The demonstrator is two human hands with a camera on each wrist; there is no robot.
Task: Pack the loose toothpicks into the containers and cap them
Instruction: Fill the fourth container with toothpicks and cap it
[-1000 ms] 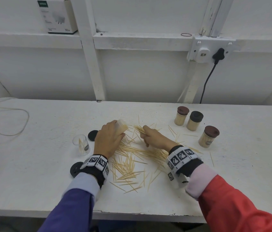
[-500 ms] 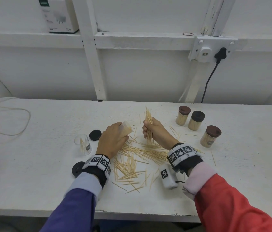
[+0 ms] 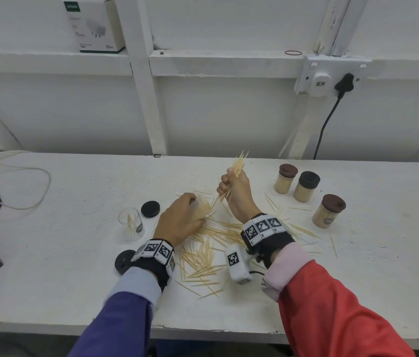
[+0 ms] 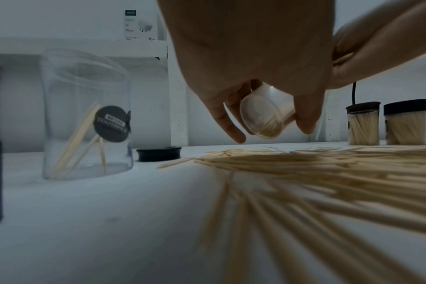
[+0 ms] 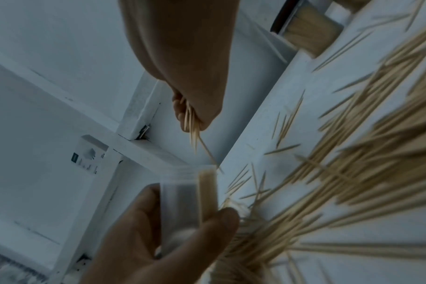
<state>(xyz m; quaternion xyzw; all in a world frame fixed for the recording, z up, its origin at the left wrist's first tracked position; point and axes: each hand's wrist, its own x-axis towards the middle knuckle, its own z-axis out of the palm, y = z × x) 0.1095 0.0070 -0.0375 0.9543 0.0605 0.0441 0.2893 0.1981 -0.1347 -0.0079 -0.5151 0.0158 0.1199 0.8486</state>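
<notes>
Loose toothpicks (image 3: 204,253) lie scattered on the white table (image 3: 48,266) between and just in front of both wrists. The left hand (image 3: 180,220) curls round a clear jar (image 4: 268,117), tipped on its side and partly filled, its mouth toward the right hand (image 3: 236,191). That hand is clenched on a bundle of toothpicks (image 3: 238,164) held upright just beyond the jar. Left of the left hand stand a nearly empty jar (image 3: 131,225) and a black cap (image 3: 150,208). Right of the right hand stand three capped jars (image 3: 306,186), full.
</notes>
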